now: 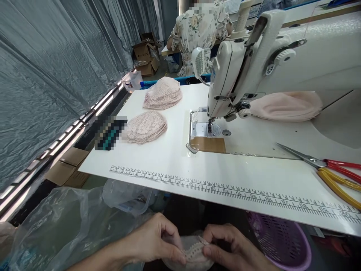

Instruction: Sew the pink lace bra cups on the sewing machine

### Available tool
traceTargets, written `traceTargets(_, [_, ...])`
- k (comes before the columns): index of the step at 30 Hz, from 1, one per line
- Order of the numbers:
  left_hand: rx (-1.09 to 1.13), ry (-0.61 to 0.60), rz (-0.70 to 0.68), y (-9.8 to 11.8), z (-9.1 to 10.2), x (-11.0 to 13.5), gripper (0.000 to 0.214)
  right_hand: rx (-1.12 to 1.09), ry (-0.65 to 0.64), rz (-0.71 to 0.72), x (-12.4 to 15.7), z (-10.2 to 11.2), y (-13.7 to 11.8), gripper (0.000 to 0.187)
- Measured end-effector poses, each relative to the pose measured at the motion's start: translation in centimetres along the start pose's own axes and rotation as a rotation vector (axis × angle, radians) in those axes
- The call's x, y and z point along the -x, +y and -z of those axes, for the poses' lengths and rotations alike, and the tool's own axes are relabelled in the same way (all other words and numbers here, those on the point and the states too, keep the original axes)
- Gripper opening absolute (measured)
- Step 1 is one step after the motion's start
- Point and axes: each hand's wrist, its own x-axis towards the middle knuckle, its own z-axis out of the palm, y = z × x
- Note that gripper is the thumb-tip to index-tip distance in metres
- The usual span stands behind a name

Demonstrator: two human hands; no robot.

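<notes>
Both hands are low at the near edge, below the table (158, 158). The left hand (158, 241) and right hand (228, 246) each pinch the same small lace piece (194, 253) between thumb and fingers. Nothing's under the sewing machine (254, 64) needle, so I'd say this one isn't stitched yet. A near stack (145, 127) and far stack (163, 93) of lace, 2 piles, sit on the left, and scissors (324, 163) lie on the right.

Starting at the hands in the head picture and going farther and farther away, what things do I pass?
Left hand and right hand pinching a pink lace piece → printed ruler along the table's near edge → nearer lace stack → farther lace stack → person in a flowered top.
</notes>
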Motion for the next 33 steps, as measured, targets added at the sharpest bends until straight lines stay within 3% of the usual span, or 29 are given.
traceTargets(7, [-0.006,-0.001,0.006,0.29,-0.3,0.14,0.037,0.059,0.007,-0.072,-0.34,-0.54,-0.61,0.021])
traceTargets(18, [-0.016,-0.017,-0.047,-0.11,0.11,0.38,0.03,-0.048,-0.07,-0.002,-0.75,-0.59,-0.03,0.046])
traceTargets(29, [0.008,-0.032,-0.043,0.13,-0.18,0.25,0.024,0.014,-0.069,-0.105,-0.8,-0.87,-0.24,0.034])
traceTargets(33, [-0.002,-0.02,-0.053,0.17,-0.19,0.52,0.02,0.056,-0.054,-0.109,-0.58,-0.69,-0.08,0.042])
